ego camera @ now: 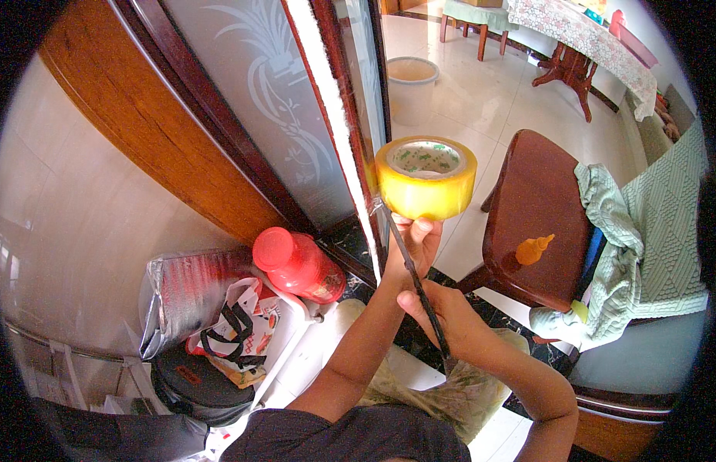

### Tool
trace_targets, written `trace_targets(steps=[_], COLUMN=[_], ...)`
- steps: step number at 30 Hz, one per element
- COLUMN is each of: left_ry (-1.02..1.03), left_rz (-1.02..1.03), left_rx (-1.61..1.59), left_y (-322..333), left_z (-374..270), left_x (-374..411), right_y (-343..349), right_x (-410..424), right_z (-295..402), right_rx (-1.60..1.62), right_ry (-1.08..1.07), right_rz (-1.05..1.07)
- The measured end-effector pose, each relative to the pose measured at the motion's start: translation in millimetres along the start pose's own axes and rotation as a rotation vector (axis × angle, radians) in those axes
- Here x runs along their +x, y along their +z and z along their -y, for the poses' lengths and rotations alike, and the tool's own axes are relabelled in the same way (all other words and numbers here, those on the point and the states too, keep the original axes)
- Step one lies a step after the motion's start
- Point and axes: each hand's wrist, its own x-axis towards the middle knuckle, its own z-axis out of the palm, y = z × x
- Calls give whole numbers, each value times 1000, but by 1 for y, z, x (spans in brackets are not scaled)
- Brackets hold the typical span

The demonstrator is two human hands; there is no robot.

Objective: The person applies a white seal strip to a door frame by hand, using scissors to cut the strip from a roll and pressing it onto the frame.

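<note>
A large roll of yellow packing tape, its cardboard core patterned green, is held from below in the fingers of my left hand, close to the door edge. My right hand is nearer my body, by the left wrist, its thumb pointing left. A thin dark strip runs slanting from beside the tape roll down across my right hand; whether the fingers grip it cannot be told. Along the dark red door frame runs a bright white line, beside an etched glass panel.
A red vacuum flask, a silver foil bag and a round black case are at lower left. At right, a brown chair bears an orange bottle and a pale green cloth. Beyond are a bucket and a table.
</note>
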Motion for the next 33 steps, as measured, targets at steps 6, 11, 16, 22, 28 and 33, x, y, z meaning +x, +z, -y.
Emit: trace_targets(steps=[6,11,16,22,28,33], left_ry=[-12,-10,-13,-5,13,9], left_rz=[-80,-51,-42,-34,-41,-32], left_rx=[23,29,27,23,25,13], left_y=[3,-2,-2,-2,-2,-2], left_z=[-2,-1,0,-1,0,1], left_x=[-1,-2,-2,-1,-1,0], right_y=[0,-2,-3,5,-7,-14], right_x=[6,7,4,2,6,6], right_z=[-1,4,2,-7,11,18], right_rx=[27,-117,-72,42,-46,-133], right_ry=[-53,-55,-42,-65,-82,-52], right_rz=[-10,-28,-23,-20,-15,21])
